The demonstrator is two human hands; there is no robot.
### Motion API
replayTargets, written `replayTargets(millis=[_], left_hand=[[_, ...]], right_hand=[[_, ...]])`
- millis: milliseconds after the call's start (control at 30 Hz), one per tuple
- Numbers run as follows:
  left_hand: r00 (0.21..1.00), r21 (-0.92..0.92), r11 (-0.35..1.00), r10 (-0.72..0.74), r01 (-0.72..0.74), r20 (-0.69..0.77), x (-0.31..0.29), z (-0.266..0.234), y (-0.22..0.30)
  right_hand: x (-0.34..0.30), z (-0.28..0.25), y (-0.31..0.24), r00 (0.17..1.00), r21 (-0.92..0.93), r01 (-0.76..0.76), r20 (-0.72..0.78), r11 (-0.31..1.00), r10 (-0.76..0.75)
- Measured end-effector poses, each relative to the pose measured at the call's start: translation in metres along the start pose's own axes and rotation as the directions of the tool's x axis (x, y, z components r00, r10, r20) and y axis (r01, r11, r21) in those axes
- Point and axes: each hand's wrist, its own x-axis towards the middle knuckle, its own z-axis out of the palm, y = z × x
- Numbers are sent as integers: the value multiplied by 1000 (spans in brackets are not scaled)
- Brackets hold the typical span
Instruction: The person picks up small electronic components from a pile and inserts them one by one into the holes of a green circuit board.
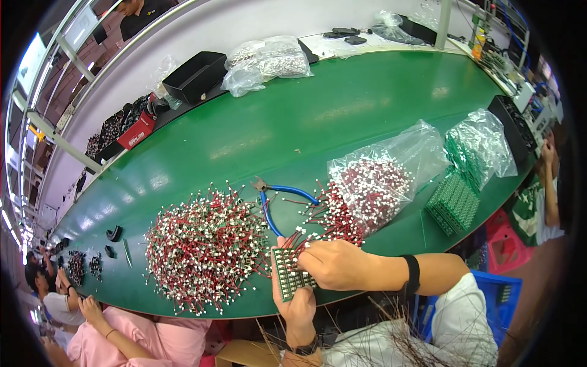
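My left hand (298, 311) grips a green circuit board panel (285, 269) with rows of small white parts, its thumb along the near edge. Over that panel my right hand (335, 264) is closed in a pinch; whatever sits between its fingertips is hidden. Red wires with white connectors (296, 237) stick up at the panel's far edge. Left of my hands lies a large heap of red wires with white connectors (205, 248). Beyond the panel are nippers with blue handles (269, 214), jaws pointing away. More such wires (376, 186) spill from a clear plastic bag (422, 147).
A stack of green board panels (452, 205) stands right, by a clear bag (489, 144). Black bins (195, 76) and filled bags (269, 58) line the green table's (275, 116) far edge. A person in pink (147, 336) sits at left; another person's arm (549, 183) shows at right.
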Motion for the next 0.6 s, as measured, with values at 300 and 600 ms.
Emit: replayTargets(millis=[300,600], left_hand=[[998,-4,1000,0,0,69,2,-11,-5],[1000,9,1000,10,-10,16,2,-3,-5]], right_hand=[[-2,4,-3,995,39,-86,-48,996,88],[-2,3,-4,991,110,-132,-9,985,134]])
